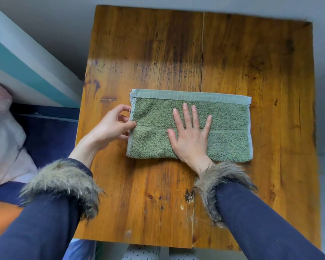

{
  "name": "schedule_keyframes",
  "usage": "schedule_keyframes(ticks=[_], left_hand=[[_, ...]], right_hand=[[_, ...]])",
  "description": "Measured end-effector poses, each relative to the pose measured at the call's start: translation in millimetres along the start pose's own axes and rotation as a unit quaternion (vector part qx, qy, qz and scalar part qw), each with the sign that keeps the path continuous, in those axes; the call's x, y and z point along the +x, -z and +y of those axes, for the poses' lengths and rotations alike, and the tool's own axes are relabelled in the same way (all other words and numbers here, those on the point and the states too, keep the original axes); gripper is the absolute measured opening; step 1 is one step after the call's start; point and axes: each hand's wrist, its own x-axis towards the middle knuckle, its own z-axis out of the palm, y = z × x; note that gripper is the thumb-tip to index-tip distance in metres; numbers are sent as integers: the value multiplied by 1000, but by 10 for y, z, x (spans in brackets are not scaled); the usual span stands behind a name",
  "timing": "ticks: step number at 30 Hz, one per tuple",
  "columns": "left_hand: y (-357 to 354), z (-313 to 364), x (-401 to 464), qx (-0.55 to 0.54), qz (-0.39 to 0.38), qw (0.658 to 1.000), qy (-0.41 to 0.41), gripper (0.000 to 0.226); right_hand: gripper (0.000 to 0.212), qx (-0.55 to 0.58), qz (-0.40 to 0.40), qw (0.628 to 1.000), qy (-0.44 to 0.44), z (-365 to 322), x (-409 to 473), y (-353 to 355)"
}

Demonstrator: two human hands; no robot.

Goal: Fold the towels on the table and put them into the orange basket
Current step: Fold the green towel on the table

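Pressing flat on the middle of the green towel (190,126), the right hand (189,136) lies with its fingers spread, holding nothing, while the left hand (111,126) pinches the towel's left edge between thumb and fingertips. The towel lies in the centre of the frame on the wooden bench (195,53), already folded into a neat long rectangle with a paler hem band along its upper edge. As I judge it, the folding is partly done: one more fold across, left over right, looks likely before it is compact enough to store. No other towel shows on the bench. An orange shape (0,216) at the lower left edge of the frame may be the basket, though too little shows to be sure; nothing can be seen in it. No brand, label or readable writing appears anywhere.
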Motion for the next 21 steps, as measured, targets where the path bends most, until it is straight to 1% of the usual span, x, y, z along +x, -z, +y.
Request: schedule_keyframes(ticks=[3, 5, 8, 10, 12, 14, 15, 16, 18, 19, 21], left_hand=[[-34, 117, -94, 6, 10, 1000, -11, 30], [-91, 228, -174, 2, 20, 1000, -20, 30], [-244, 449, -284, -8, 30, 999, -38, 27], [-415, 629, -323, -13, 36, 998, -54, 26], [-667, 807, -329, -13, 38, 997, -68, 26], [-1004, 959, -297, 2, 30, 996, -83, 28], [-1194, 1019, -271, 13, 24, 996, -89, 30], [-1387, 1070, -241, 24, 20, 995, -94, 32], [-1760, 1137, -155, 44, 14, 995, -91, 35], [-1922, 1152, -104, 57, 13, 994, -88, 36], [-2186, 1151, 6, 91, 21, 993, -76, 36]], right_hand=[[63, 16, -34, 999, 19, 8, 19, 109], [63, 56, -45, 996, 49, 92, -23, 230], [57, 147, 6, 988, 57, 386, -210, 375], [51, 209, 66, 975, 24, 631, -394, 431], [45, 250, 110, 962, -5, 881, -572, 463], [35, 292, 112, 950, -26, 1119, -702, 475], [31, 329, 97, 938, -49, 1225, -742, 476], [28, 380, 76, 918, -89, 1322, -764, 482], [24, 489, 37, 854, -177, 1489, -775, 491], [24, 519, 25, 831, -200, 1559, -770, 483], [25, 544, 4, 814, -203, 1666, -764, 472]])
